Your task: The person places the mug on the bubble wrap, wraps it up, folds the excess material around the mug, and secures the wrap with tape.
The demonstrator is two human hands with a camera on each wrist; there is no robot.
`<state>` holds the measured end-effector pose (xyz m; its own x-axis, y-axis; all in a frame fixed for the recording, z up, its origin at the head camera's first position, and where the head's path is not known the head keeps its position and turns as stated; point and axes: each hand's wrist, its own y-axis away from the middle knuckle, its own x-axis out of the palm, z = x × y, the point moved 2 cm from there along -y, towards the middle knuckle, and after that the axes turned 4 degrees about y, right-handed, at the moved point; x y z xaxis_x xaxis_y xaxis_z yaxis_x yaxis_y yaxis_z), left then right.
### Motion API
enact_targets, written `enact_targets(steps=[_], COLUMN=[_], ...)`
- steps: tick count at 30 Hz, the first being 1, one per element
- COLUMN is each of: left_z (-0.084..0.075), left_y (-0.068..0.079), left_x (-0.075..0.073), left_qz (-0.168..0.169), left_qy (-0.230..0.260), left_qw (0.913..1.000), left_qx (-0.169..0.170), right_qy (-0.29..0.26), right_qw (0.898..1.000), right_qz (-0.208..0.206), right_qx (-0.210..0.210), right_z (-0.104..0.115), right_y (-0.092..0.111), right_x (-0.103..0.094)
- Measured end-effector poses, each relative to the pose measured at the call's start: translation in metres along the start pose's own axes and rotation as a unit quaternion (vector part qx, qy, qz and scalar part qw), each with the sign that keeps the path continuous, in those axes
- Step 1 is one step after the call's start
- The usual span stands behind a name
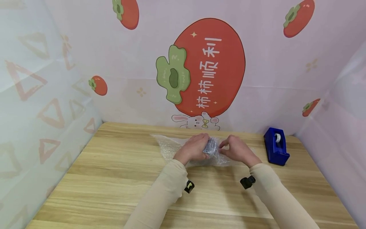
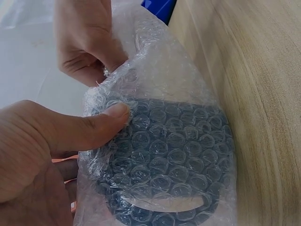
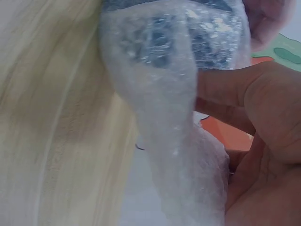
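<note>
A dark mug [image 2: 164, 146], its looped handle [image 2: 164, 218] showing through the plastic, is wrapped in clear bubble wrap [image 1: 168, 148] near the back of the table. My left hand [image 1: 193, 149] grips the wrapped mug from the left, the thumb pressing on the wrap. On the other side, my right hand [image 1: 238, 149] pinches the wrap with thumb and fingers at the mug's end. Loose bubble wrap [image 3: 169, 132] hangs past the mug in the right wrist view. Some fingertips are hidden by the plastic.
A blue tape dispenser [image 1: 276, 148] with a roll of tape stands to the right of my right hand. The wooden table [image 1: 114, 178] meets a printed cloth backdrop [image 1: 137, 105] behind, and cloth walls rise on both sides.
</note>
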<state>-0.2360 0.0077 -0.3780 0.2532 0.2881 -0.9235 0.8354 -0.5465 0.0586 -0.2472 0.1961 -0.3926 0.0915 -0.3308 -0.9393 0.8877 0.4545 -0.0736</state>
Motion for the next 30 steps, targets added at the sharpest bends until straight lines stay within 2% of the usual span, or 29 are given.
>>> enact_targets(steps=[7,11,14,17,20,23,27,30], left_z=[0.001,0.001,0.0,0.0,-0.001,-0.001,-0.001,0.0], left_y=[0.0,0.001,0.001,0.002,0.002,0.002,0.002,0.002], left_x=[0.002,0.001,0.001,0.0,0.0,0.0,0.0,0.001], left_qz=[0.003,0.005,0.002,-0.001,-0.001,0.0,-0.002,-0.006], left_qy=[0.001,0.002,-0.004,-0.011,-0.014,-0.015,-0.015,-0.013], left_qw=[1.0,1.0,1.0,0.9999,0.9999,0.9999,0.9999,0.9999], left_qx=[-0.005,-0.007,-0.005,-0.003,-0.003,-0.005,-0.005,-0.001], right_qy=[-0.045,-0.094,-0.142,-0.197,-0.23,-0.232,-0.214,-0.195], right_qw=[0.999,0.993,0.984,0.968,0.956,0.952,0.955,0.96], right_qz=[-0.003,0.015,0.036,0.052,0.069,0.082,0.087,0.077], right_qx=[0.025,0.063,0.104,0.145,0.166,0.182,0.188,0.184], right_z=[0.0,-0.002,-0.004,-0.004,-0.003,-0.001,0.004,0.009], right_y=[-0.003,-0.005,-0.006,-0.009,-0.012,-0.018,-0.025,-0.029], right_x=[-0.012,-0.017,-0.02,-0.024,-0.029,-0.032,-0.034,-0.033])
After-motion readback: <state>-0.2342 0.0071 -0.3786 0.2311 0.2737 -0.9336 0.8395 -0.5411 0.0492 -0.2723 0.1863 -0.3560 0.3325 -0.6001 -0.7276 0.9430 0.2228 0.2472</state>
